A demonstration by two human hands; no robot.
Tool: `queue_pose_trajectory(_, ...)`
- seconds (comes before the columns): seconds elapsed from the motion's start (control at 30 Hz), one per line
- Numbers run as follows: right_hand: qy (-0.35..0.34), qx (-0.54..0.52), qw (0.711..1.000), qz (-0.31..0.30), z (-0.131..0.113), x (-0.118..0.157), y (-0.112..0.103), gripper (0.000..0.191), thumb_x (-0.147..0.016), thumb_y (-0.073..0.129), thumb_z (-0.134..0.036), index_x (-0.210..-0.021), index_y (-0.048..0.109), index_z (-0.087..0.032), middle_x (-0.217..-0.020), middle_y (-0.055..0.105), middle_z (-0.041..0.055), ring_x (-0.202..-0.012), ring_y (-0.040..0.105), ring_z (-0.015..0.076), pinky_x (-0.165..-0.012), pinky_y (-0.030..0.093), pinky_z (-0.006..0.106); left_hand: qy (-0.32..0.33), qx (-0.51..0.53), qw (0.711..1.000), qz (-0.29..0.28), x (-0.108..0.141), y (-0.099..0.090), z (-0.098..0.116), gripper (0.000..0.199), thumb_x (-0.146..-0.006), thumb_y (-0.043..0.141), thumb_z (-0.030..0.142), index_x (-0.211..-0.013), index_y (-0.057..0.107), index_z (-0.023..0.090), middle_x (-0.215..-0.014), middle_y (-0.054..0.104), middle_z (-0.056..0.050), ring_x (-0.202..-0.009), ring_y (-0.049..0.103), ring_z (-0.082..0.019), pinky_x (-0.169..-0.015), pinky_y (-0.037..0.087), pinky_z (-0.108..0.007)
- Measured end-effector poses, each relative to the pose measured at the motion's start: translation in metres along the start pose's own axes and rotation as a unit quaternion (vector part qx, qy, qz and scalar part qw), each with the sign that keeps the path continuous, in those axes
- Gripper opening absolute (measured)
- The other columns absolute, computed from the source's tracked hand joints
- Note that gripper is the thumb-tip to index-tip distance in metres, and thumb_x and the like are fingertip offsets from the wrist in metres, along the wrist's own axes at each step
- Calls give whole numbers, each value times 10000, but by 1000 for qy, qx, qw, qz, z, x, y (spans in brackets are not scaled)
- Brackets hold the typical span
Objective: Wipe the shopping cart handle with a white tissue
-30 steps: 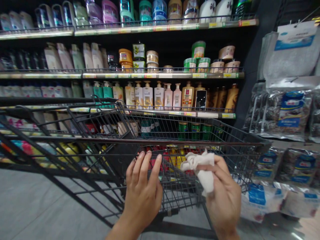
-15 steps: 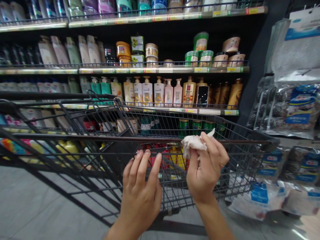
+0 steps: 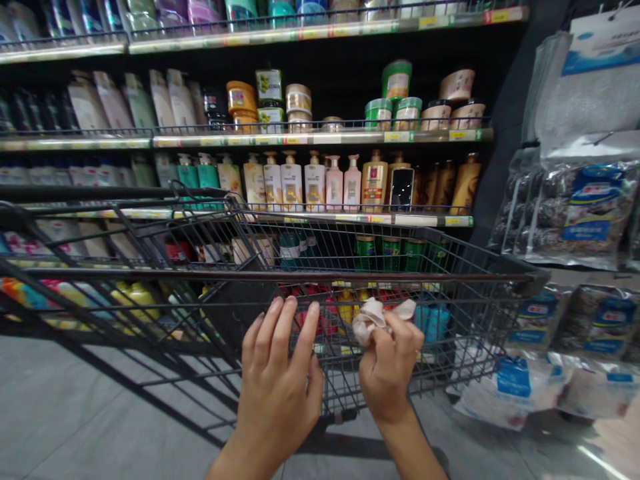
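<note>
A dark metal shopping cart (image 3: 320,276) stands sideways in front of me, its wire side facing my hands. My left hand (image 3: 280,367) is at the wire side below the top rail, back towards me, with its fingers stretched upward and apart. Whether its fingertips touch the wires I cannot tell. My right hand (image 3: 393,367) pinches a crumpled white tissue (image 3: 369,321) below the cart's top rail, near the wires. Part of the tissue sticks out past the fingers on both sides.
Behind the cart rise store shelves (image 3: 320,139) with pump bottles (image 3: 315,181), stacked jars (image 3: 397,81) and green tubs (image 3: 390,255). Packaged goods (image 3: 593,200) hang at the right. Grey floor tiles (image 3: 75,400) show below the cart.
My right hand has moved down and slightly left with the tissue, from the top rail to below it. My left hand has stayed nearly in place. The view has shifted slightly.
</note>
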State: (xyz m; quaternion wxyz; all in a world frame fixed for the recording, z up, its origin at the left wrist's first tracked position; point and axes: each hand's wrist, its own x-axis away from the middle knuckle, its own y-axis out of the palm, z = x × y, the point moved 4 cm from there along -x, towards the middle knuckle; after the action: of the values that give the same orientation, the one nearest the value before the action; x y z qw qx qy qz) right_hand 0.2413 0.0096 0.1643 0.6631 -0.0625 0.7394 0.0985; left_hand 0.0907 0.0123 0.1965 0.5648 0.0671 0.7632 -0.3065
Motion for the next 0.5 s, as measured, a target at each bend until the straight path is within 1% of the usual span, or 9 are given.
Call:
queue_pose_trajectory(0.1,7,4,999,-32,5,19,-8,236,-873,449,16,-896,552,-196,-989,589,75,-919,486,192,-795,443,356,-1,0,1000,1,1,0,-1,557,-853,555,146,-1402,464,136,-1424,441,-182,-1401,349,-316,-1170,265,-458)
queue_pose_trajectory(0.17,13,-5,997,-74,9,29,-16,278,-870,407,22,-917,575,-196,-984,605,71,-908,491,194,-795,448,360,-1,-2,1000,-2,1,-1,-1,561,-855,558,152,-1407,458,140,-1420,449,-183,-1401,354,-317,-1166,274,-461)
queue_pose_trajectory(0.23,31,-24,991,-131,12,34,-24,307,-871,383,15,-940,593,-197,-998,614,72,-922,502,201,-810,455,368,0,-5,1000,-2,2,-2,-1,566,-858,556,151,-1413,451,146,-1418,455,-184,-1398,360,-317,-1159,286,-466)
queue_pose_trajectory(0.3,63,-53,978,-194,14,32,-31,311,-863,388,9,-918,605,-206,-1001,616,65,-925,510,203,-807,459,362,0,-4,1000,-3,2,-2,0,567,-860,554,150,-1417,445,151,-1422,453,-181,-1399,357,-316,-1154,292,-471)
queue_pose_trajectory(0.37,89,-81,964,-236,15,24,-36,301,-841,405,12,-825,599,-218,-956,615,46,-893,513,198,-764,451,338,-3,-2,1000,-2,2,-3,0,567,-859,554,148,-1416,444,150,-1426,447,-181,-1404,347,-316,-1156,287,-474)
queue_pose_trajectory(0.43,103,-101,957,-252,14,13,-36,302,-821,409,19,-729,572,-219,-885,603,31,-845,507,188,-722,431,319,-6,3,1000,-1,1,-3,0,556,-860,556,148,-1406,455,146,-1425,447,-181,-1406,341,-315,-1160,279,-473)
queue_pose_trajectory(0.5,118,-124,955,-242,11,2,-35,307,-820,405,18,-685,557,-212,-835,585,23,-806,504,175,-698,414,305,-7,8,1000,-1,1,-3,0,545,-861,556,145,-1398,465,144,-1419,451,-179,-1404,342,-311,-1164,271,-467)
